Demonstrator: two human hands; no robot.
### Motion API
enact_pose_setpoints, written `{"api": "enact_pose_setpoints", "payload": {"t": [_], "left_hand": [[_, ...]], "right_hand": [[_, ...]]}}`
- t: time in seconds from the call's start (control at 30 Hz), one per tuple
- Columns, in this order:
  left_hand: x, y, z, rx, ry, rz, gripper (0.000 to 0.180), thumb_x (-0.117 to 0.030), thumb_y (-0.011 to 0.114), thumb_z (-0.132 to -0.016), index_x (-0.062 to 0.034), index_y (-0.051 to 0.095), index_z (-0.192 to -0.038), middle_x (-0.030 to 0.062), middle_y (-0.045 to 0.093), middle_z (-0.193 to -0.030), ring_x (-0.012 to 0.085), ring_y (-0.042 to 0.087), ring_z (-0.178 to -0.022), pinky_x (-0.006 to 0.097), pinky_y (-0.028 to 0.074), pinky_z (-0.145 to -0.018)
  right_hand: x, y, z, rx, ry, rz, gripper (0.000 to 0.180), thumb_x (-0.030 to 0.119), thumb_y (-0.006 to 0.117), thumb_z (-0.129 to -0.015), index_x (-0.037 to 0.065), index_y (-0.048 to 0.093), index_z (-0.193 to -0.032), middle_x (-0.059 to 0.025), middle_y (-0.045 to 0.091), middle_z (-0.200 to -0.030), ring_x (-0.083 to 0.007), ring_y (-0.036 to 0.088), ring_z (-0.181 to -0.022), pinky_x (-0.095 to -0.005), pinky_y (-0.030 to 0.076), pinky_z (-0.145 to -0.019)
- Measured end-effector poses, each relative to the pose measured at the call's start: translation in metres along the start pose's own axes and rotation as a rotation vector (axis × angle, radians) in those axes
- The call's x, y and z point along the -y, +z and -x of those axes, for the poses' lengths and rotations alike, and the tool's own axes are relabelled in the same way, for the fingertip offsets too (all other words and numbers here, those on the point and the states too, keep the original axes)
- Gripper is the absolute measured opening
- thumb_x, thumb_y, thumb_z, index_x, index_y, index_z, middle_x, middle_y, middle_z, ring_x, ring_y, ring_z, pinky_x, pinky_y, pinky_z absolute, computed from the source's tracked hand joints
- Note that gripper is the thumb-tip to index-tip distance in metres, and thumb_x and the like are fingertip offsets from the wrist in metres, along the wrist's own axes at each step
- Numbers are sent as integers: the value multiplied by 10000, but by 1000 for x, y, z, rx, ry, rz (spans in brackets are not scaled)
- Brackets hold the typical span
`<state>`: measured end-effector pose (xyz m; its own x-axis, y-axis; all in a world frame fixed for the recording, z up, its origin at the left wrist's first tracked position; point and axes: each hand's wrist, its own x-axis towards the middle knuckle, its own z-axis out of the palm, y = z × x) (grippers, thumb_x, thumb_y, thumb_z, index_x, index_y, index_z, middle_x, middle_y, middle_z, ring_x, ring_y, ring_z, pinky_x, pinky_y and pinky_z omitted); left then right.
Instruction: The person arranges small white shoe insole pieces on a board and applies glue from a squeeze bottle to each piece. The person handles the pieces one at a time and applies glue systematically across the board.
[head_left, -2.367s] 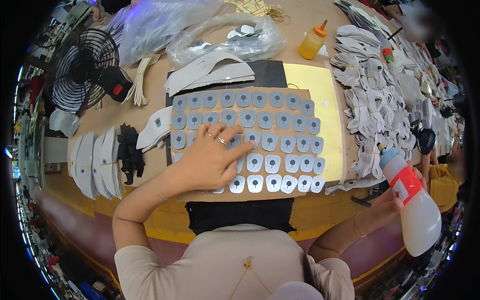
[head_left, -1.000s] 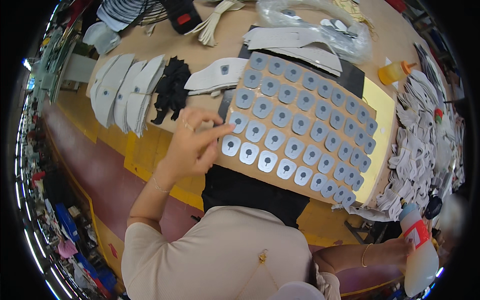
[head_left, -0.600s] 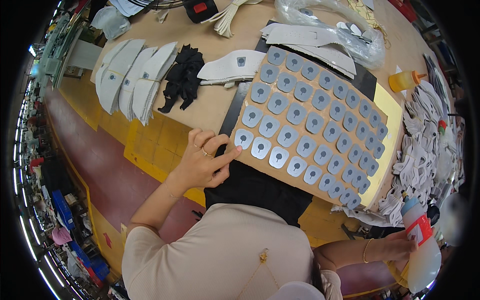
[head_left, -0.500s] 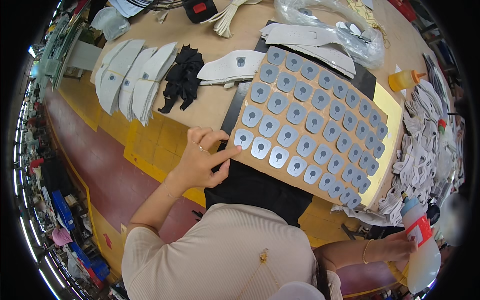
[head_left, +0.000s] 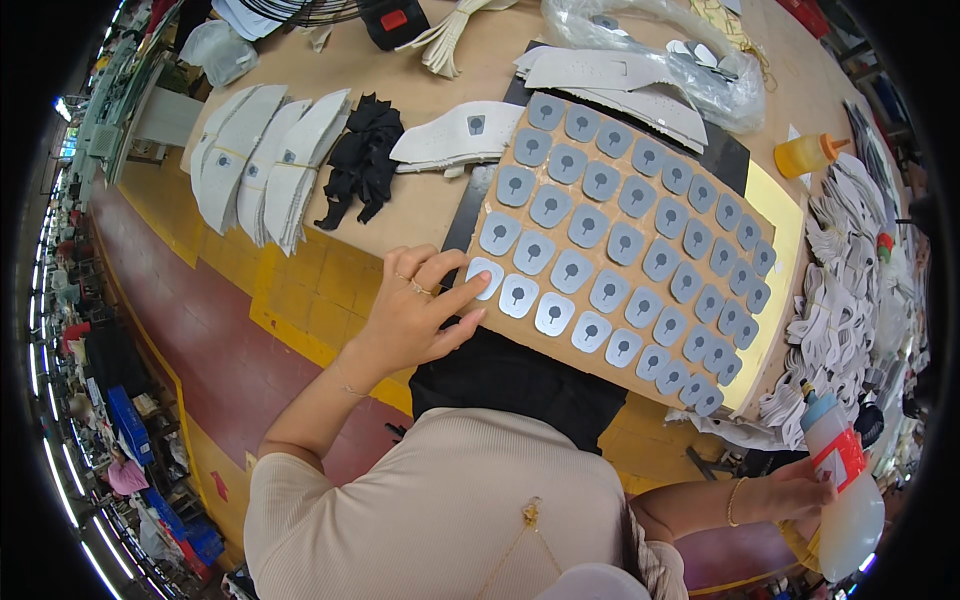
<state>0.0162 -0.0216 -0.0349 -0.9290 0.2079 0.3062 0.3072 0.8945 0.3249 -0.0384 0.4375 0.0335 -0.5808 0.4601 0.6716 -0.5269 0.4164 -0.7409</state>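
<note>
A brown cardboard board [head_left: 640, 330] lies on the table, covered with rows of several small grey shield-shaped pieces [head_left: 620, 195]. My left hand [head_left: 415, 315] rests at the board's near left corner, fingers on the nearest grey piece [head_left: 486, 277] and the board's edge. Low at the right, beyond the table's edge, my right hand [head_left: 800, 495] grips a white squeeze bottle [head_left: 845, 490] with a red label and pale blue cap.
White shoe-upper pieces [head_left: 265, 165] are fanned at the left beside black fabric pieces [head_left: 365, 155]. More white uppers [head_left: 460, 135] and a plastic bag [head_left: 680, 50] lie behind the board. An orange bottle [head_left: 805, 155] and stacked white cut pieces [head_left: 835, 310] sit at the right.
My view has swung left. My left hand slid from the middle of the board to its near left corner. The right hand still holds the bottle low at the right.
</note>
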Motion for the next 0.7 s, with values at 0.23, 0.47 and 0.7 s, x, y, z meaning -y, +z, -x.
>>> {"api": "enact_pose_setpoints", "payload": {"t": [0.23, 0.47, 0.7], "left_hand": [[-10, -3, -7, 103, 87, -173, 344, -166, 668, -741, -38, 616, -1056, 74, 581, -1088, 207, 516, -1024, 388, 353, -850], [-20, -6, 2, 158, 79, -202, 376, -220, 670, -765, 2, 593, -1059, 120, 538, -1152, 251, 485, -1096, 406, 387, -853], [7, -8, -4, 128, -5, 127, 323, -171, 639, -800, -66, 605, -1103, 96, 527, -1166, 267, 467, -1115, 394, 348, -915]], "right_hand": [[-1, 12, 1, -95, -19, 136, 955, 645, 624, -694, -109, 399, -1234, -237, 522, -1148, -326, 519, -1097, -441, 392, -989], [2, 28, 5, -51, -52, 181, 1031, 719, 599, -653, -109, 394, -1233, -243, 536, -1134, -331, 537, -1077, -437, 408, -976], [0, 21, 3, -19, -47, 197, 1030, 712, 608, -653, -114, 392, -1230, -238, 543, -1122, -325, 542, -1070, -434, 411, -974]]}}
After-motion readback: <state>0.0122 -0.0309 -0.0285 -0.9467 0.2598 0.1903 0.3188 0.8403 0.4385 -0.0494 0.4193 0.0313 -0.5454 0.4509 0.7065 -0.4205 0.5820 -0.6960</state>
